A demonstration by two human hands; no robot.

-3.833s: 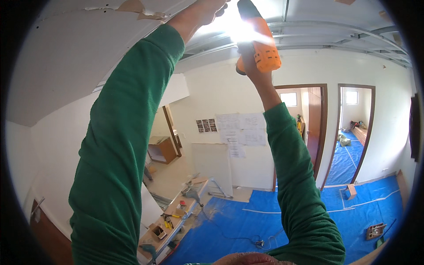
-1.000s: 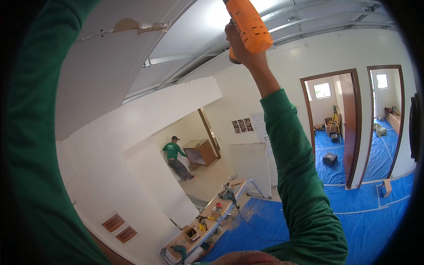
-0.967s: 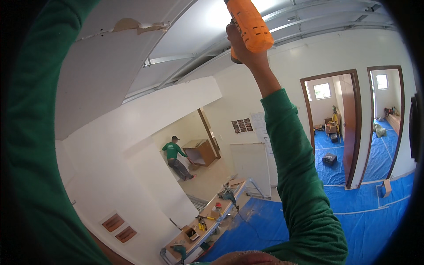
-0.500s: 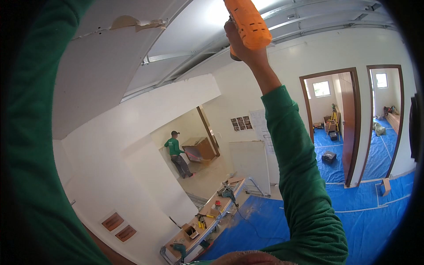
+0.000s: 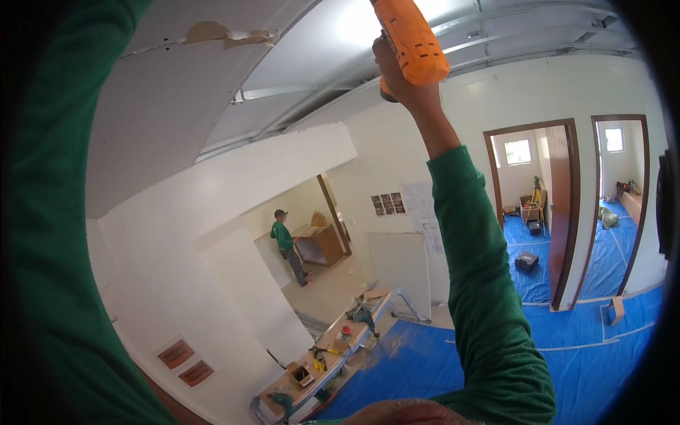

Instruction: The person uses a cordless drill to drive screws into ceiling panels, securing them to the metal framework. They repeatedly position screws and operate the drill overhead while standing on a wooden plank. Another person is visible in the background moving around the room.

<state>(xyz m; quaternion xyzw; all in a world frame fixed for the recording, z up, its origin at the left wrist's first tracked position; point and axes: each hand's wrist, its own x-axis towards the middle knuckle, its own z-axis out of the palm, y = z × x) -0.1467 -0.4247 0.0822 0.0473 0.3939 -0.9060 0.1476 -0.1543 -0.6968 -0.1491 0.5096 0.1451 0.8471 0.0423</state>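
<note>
My right hand is raised overhead, its fingers wrapped round the grip of an orange power drill. The drill's front end passes out of the top of the picture, so its tip is hidden. My left arm, in a green sleeve, reaches up along the left rim, and its hand lies outside the view. Between the arms a pale ceiling board hangs overhead, with a torn brown patch along its seam. Beside the board runs bare metal ceiling framing.
Below me stands a long workbench with a teal drill, an open small box and yellow-handled tools. Blue sheeting covers the floor. A co-worker stands by a brown cabinet-like box. Two doorways open at right.
My right hand and the drill sit slightly farther right in the picture. The co-worker has straightened from a lean, and a tan fanned shape now shows above the brown box.
</note>
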